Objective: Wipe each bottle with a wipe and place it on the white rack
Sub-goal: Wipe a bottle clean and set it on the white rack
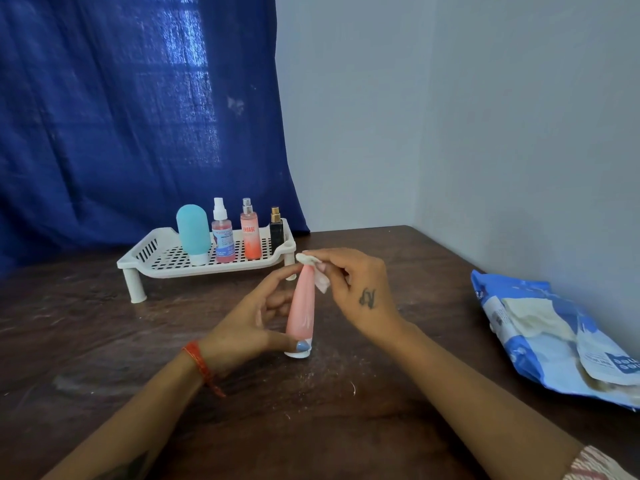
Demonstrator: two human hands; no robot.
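Note:
A pink tube [302, 311] stands cap-down on the dark wooden table [104, 341], its white cap at the bottom. My left hand [249, 320] grips it, thumb on the cap and fingers along its left side. My right hand [356, 289] pinches a crumpled white wipe [313, 268] against the tube's top end. On the white rack [152, 252] behind stand several bottles: a teal tube [193, 233], a pink spray bottle [221, 237], an orange-pink spray bottle [250, 235] and a small dark bottle [276, 230].
An open blue-and-white wipes pack [554, 337] lies at the table's right edge by the wall. A blue curtain [121, 116] hangs behind the rack. Grey walls close the corner at the back right.

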